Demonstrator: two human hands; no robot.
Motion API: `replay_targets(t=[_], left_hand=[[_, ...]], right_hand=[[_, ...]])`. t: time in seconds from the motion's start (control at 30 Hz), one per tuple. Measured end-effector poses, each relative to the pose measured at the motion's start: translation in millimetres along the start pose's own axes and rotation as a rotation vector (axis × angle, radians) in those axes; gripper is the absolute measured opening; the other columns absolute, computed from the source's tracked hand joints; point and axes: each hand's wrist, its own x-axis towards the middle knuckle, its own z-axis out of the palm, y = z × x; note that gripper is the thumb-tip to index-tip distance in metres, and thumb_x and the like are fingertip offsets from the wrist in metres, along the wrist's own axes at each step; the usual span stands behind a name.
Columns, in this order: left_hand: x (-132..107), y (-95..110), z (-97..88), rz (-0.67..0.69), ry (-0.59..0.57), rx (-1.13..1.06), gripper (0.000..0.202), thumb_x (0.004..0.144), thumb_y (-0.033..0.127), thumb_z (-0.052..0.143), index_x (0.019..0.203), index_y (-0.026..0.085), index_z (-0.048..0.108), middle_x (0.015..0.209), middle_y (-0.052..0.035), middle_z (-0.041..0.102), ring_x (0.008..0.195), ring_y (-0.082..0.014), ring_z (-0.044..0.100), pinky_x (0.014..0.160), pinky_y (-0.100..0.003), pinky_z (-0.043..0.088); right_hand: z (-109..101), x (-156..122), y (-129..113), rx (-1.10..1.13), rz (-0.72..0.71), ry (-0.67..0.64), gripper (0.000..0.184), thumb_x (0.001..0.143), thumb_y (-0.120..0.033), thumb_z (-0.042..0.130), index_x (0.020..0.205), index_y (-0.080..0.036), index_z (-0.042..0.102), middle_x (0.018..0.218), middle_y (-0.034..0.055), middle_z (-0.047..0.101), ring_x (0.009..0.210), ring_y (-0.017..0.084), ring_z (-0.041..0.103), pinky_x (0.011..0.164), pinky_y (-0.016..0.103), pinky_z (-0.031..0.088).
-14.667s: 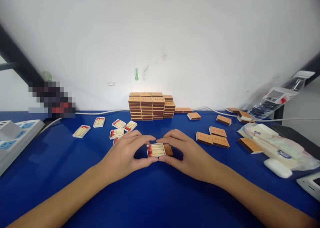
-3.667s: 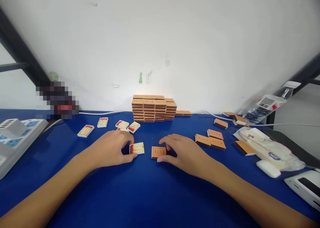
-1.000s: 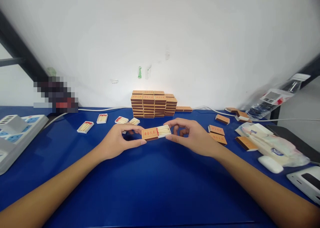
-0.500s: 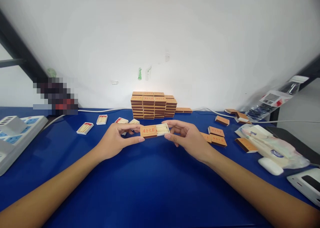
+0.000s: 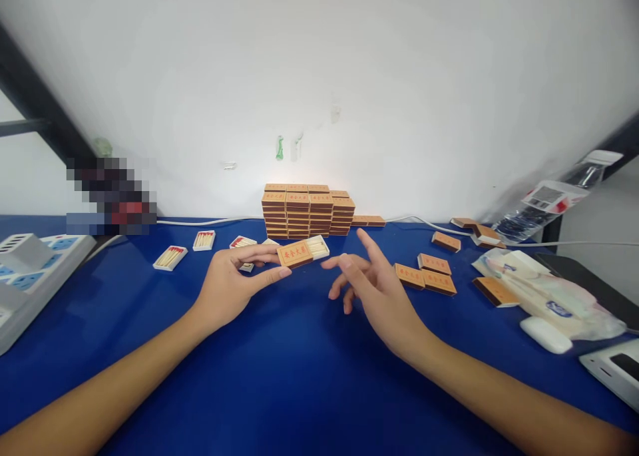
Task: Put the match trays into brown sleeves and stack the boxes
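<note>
My left hand pinches an orange matchbox by its left end, above the blue table. Its white inner tray sticks partly out on the right, with matches showing, and the box tilts up toward that side. Just right of the tray, my right hand is apart from it, fingers spread and holding nothing. Behind the box stands a stack of matchboxes against the wall. Open trays of red-tipped matches lie to the left; some are partly hidden behind my left hand.
Loose matchbox sleeves lie on the blue table to the right. Beyond them are a tissue pack, a white case and a leaning plastic bottle. A power strip sits at the left, and a white cable runs along the wall.
My right hand has let go of the tray and opened, moving slightly right and down. The tray sits further inside the sleeve, and the box in my left hand is more tilted.
</note>
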Motion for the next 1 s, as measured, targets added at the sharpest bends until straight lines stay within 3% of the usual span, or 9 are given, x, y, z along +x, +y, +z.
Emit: replay_targets(t=[0.17,0.3,0.47,0.6,0.77,0.8,0.9,0.93,1.0], left_hand=[[-3,5,3.6,0.001,0.044,-0.016,0.052,0.076,0.053,0.090,0.116,0.022,0.083,0.108,-0.0084,0.085,0.100,-0.0306,0.080,0.095,-0.042,0.064],[-6,7,6.0,-0.013,0.077,0.009,0.051,0.075,0.055,0.090,0.115,0.023,0.084,0.108,-0.0073,0.085,0.104,-0.0325,0.079,0.097,-0.045,0.062],[-7,7,7.0,-0.019,0.075,-0.009,0.051,0.076,0.055,0.089,0.115,0.024,0.083,0.110,-0.0069,0.084,0.109,-0.0336,0.078,0.097,-0.045,0.062],[-8,8,7.9,-0.023,0.084,0.000,0.054,0.075,0.055,0.090,0.117,0.023,0.083,0.109,-0.0073,0.085,0.106,-0.0331,0.079,0.097,-0.045,0.062],[-8,10,7.7,-0.012,0.056,-0.057,0.049,0.077,0.051,0.090,0.116,0.022,0.083,0.107,-0.0068,0.085,0.106,-0.0307,0.080,0.098,-0.042,0.063],[-8,10,7.6,-0.015,0.053,-0.059,0.050,0.076,0.051,0.090,0.116,0.022,0.083,0.107,-0.0069,0.085,0.105,-0.0307,0.080,0.098,-0.041,0.063],[-8,11,7.3,-0.031,0.071,-0.030,0.051,0.075,0.052,0.091,0.116,0.023,0.083,0.109,-0.0073,0.084,0.104,-0.0318,0.080,0.096,-0.042,0.063],[-9,11,7.4,-0.032,0.078,-0.026,0.051,0.075,0.053,0.091,0.116,0.023,0.083,0.110,-0.0073,0.084,0.104,-0.0321,0.080,0.096,-0.042,0.063],[-9,12,7.4,-0.031,0.088,-0.031,0.049,0.076,0.053,0.090,0.115,0.023,0.084,0.107,-0.0068,0.085,0.105,-0.0321,0.079,0.098,-0.043,0.062]], right_hand=[[4,-9,-3,0.085,0.104,-0.340,0.094,0.101,-0.065,0.058,0.173,-0.036,0.005,0.102,0.0089,0.076,0.066,0.020,0.071,0.049,0.029,0.052],[5,-11,-2,0.124,0.052,-0.104,0.098,0.099,-0.064,0.061,0.173,-0.035,0.002,0.097,0.0058,0.074,0.063,0.018,0.068,0.047,0.027,0.050],[7,-13,-1,0.151,0.159,-0.407,0.087,0.102,-0.069,0.051,0.173,-0.035,0.011,0.090,0.0055,0.073,0.060,0.019,0.069,0.045,0.027,0.049],[7,-15,-1,0.123,0.039,-0.130,0.091,0.102,-0.066,0.055,0.172,-0.036,0.007,0.093,0.0039,0.072,0.062,0.017,0.067,0.047,0.026,0.049],[8,-17,-4,0.113,0.168,-0.463,0.082,0.104,-0.068,0.049,0.171,-0.040,0.012,0.088,0.0024,0.070,0.057,0.016,0.068,0.042,0.023,0.045],[9,-17,-5,0.117,0.163,-0.444,0.082,0.104,-0.067,0.049,0.172,-0.040,0.011,0.087,0.0017,0.070,0.056,0.016,0.067,0.042,0.023,0.046],[9,-15,-5,0.147,0.065,-0.163,0.087,0.103,-0.064,0.055,0.172,-0.036,0.010,0.087,0.0003,0.069,0.056,0.013,0.065,0.044,0.022,0.046],[8,-14,-5,0.154,0.059,-0.138,0.088,0.102,-0.065,0.055,0.172,-0.034,0.011,0.088,0.0003,0.068,0.056,0.013,0.065,0.043,0.021,0.045],[8,-14,-5,0.140,0.119,-0.276,0.084,0.104,-0.067,0.051,0.172,-0.031,0.016,0.084,0.0006,0.068,0.055,0.014,0.066,0.041,0.021,0.043]])
